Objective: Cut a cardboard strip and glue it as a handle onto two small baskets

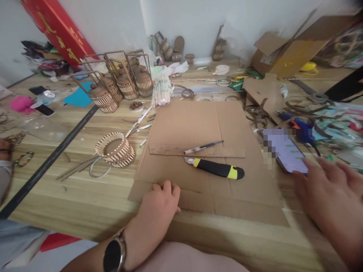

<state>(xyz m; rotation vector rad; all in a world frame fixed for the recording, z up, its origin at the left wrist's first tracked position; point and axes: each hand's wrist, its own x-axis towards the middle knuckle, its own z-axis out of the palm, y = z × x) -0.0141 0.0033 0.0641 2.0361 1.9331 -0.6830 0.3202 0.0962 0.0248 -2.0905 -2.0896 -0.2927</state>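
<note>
My left hand (pixel 163 200), with a watch on its wrist, rests on the near edge of a flat cardboard sheet (pixel 184 121). Its fingers are curled in, and nothing shows in them. At the right, my right hand (pixel 331 200) is slightly blurred, fingers apart, with its tips at the near edge of a lit smartphone (pixel 286 153). Between my hands a black and yellow utility knife (pixel 218 169) lies on the cardboard, blade out to the left. Just beyond it lies a pen (pixel 204 147). Left of the sheet stands a round basket of small wooden sticks (pixel 115 150), beside a thin ring (pixel 99 168).
Several lidded stick baskets with tall handles (pixel 124 83) stand at the back left. A bundle of wrapped sticks (pixel 163 88) lies behind the cardboard. A blue glue gun (pixel 304 128) sits beyond the phone, near an open carton (pixel 295 49). Another person's arm (pixel 5 166) reaches in at far left.
</note>
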